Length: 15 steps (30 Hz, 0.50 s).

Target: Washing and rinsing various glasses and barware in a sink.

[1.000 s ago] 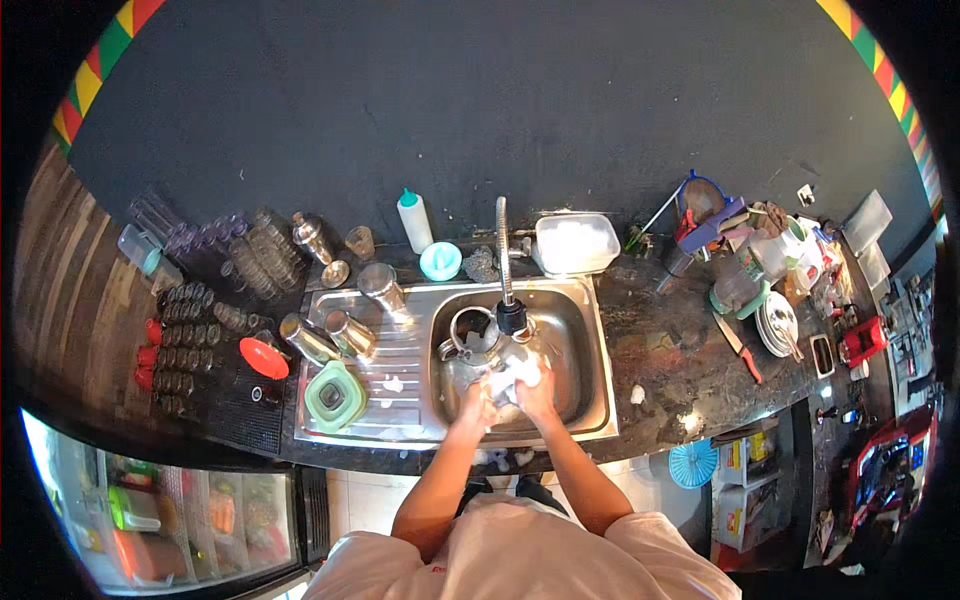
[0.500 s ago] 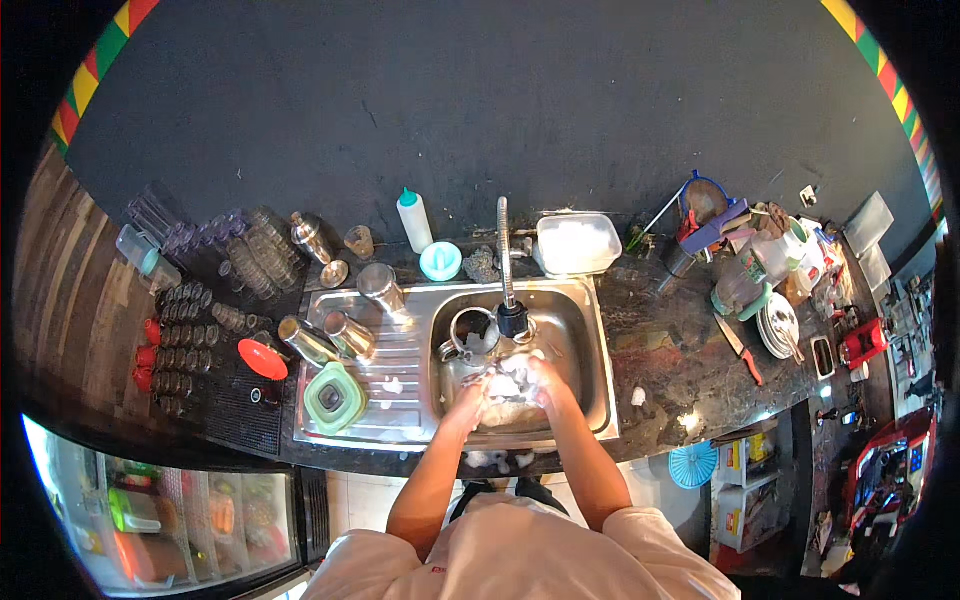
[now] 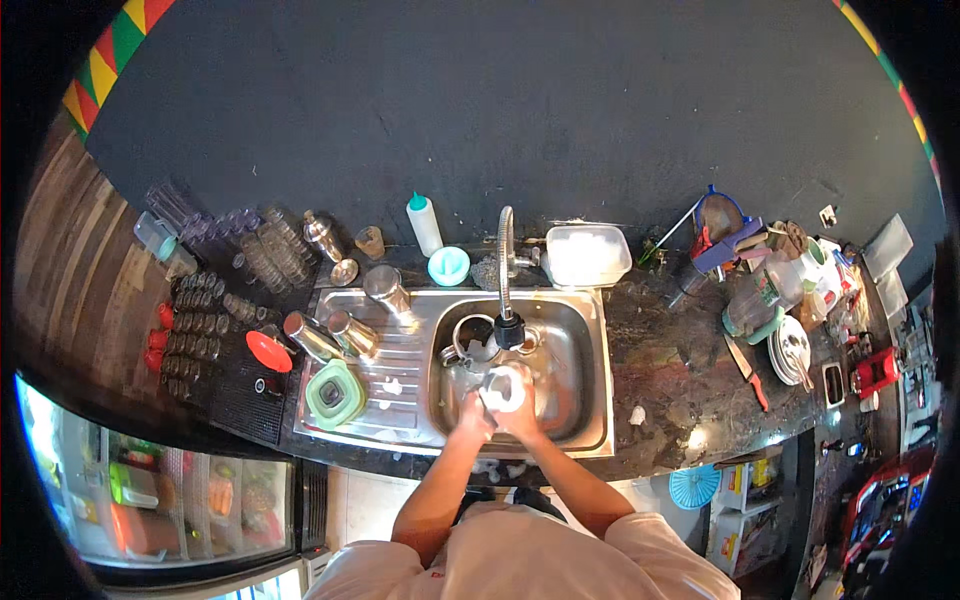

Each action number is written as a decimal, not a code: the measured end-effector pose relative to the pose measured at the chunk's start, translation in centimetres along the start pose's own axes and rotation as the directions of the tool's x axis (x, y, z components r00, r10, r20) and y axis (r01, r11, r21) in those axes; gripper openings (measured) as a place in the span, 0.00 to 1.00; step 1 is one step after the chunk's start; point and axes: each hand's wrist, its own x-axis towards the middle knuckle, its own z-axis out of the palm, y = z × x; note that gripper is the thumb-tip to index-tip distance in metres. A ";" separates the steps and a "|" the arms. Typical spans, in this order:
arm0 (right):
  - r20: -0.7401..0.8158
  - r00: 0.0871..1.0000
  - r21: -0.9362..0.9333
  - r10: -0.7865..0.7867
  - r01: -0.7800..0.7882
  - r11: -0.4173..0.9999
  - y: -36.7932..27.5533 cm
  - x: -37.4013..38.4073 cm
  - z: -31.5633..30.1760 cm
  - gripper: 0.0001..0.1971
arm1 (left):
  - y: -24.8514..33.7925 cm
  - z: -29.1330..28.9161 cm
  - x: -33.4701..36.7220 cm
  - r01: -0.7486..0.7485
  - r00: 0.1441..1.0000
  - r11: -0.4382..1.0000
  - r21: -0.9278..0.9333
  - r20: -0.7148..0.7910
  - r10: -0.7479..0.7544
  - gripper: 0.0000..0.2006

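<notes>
Over the near part of the steel sink, both my hands are closed around a small round cup-like vessel, whitish inside with a darker edge on its left. Its exact kind is too blurred to tell. My left hand grips its left side, and my right hand wraps its right side. Just beyond, the black-headed spring faucet hangs down over the basin. A shiny round metal vessel with a handle sits in the sink at the far left, with smaller pieces beside it.
Left, the ribbed drainboard holds metal cups and a green square container. Behind stand a white squeeze bottle, a turquoise-rimmed bowl and a white tub. An orange-handled knife and stacked plates lie right.
My hands have drawn closer together and slightly nearer to me. The foamy mass between them has given way to the round vessel, now turned with its opening up. The whole view has shifted slightly.
</notes>
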 end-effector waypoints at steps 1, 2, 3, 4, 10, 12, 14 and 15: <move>0.027 0.975 -0.214 -0.218 0.219 0.952 -0.6 -0.1 -0.6 0.18 | -0.2 0.3 -0.5 -0.009 0.998 1.000 -0.028 0.063 0.011 0.17; -0.026 0.986 -0.136 -0.163 0.158 0.978 -0.9 -0.2 -0.8 0.18 | 0.2 0.6 -0.7 0.194 0.913 0.965 -0.176 0.393 -0.112 0.18; -0.126 0.988 -0.059 -0.093 0.086 0.995 -0.9 -0.1 -1.3 0.19 | 0.4 0.9 -1.0 0.417 0.634 0.876 -0.240 0.768 -0.091 0.18; -0.287 0.954 0.023 0.082 -0.079 0.997 -0.6 0.3 -1.3 0.18 | -0.4 1.5 -1.1 0.265 0.844 0.934 -0.239 0.526 -0.104 0.18; -0.386 0.555 0.644 0.737 -0.410 0.646 3.8 3.3 -0.7 0.18 | -4.4 2.1 0.8 -0.085 0.934 0.951 -0.296 0.308 0.179 0.17; -0.374 0.776 0.369 0.508 -0.378 0.849 3.8 2.4 -1.6 0.21 | -4.1 1.5 1.6 -0.092 0.967 0.967 -0.236 0.212 0.144 0.18; -0.326 0.921 0.083 0.215 -0.198 0.977 3.1 1.9 -2.8 0.24 | -4.0 1.8 2.4 -0.189 0.964 0.954 -0.232 0.143 0.226 0.19; -0.226 0.965 0.034 0.133 -0.129 0.991 2.8 1.9 -3.7 0.24 | -3.9 2.1 2.4 -0.171 0.976 0.949 -0.267 0.084 0.200 0.18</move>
